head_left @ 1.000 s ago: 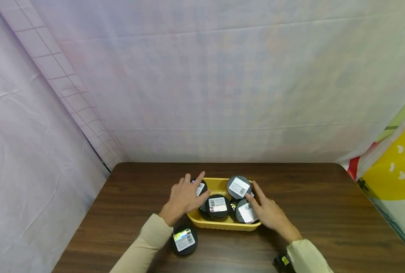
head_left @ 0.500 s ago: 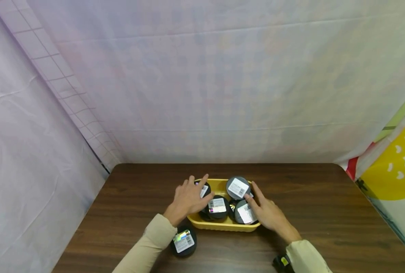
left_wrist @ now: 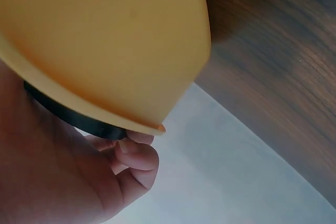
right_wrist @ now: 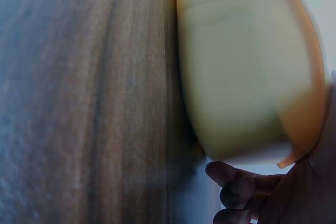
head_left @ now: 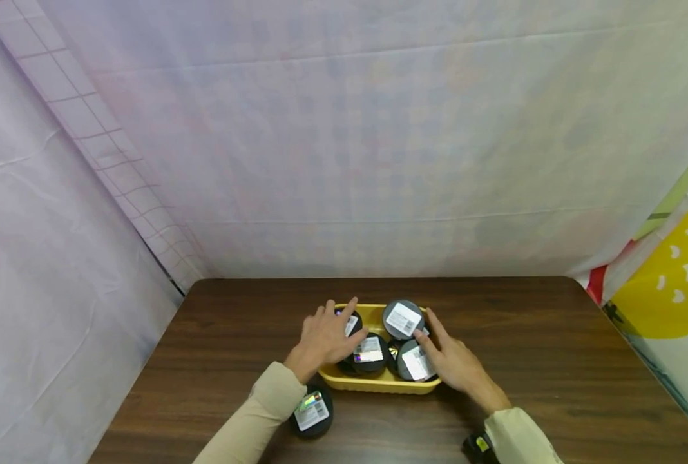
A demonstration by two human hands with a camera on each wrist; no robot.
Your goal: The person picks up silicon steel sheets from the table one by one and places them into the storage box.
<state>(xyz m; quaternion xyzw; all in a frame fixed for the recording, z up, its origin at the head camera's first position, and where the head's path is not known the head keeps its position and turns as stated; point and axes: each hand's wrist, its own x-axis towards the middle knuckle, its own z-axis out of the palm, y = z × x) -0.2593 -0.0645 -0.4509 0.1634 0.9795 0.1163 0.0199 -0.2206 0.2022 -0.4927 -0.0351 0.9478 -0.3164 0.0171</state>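
At the left end of the yellow plastic basket, my left hand grips a black round disc with a white label. Its fingers curl round the dark disc edge by the rim in the left wrist view. My right hand holds the basket's right end, its fingers outside the wall and the thumb over the inside. Grey-topped discs lie by that thumb, a rear one and a front one. Another labelled black disc sits in the middle.
One more labelled black disc lies on the dark wooden table, in front of the basket and beside the left sleeve. A black device is at the right wrist. White cloth hangs behind the table.
My left hand has shifted slightly right along the basket, and the disc in it has moved the same way. The right hand stays in place on the basket.
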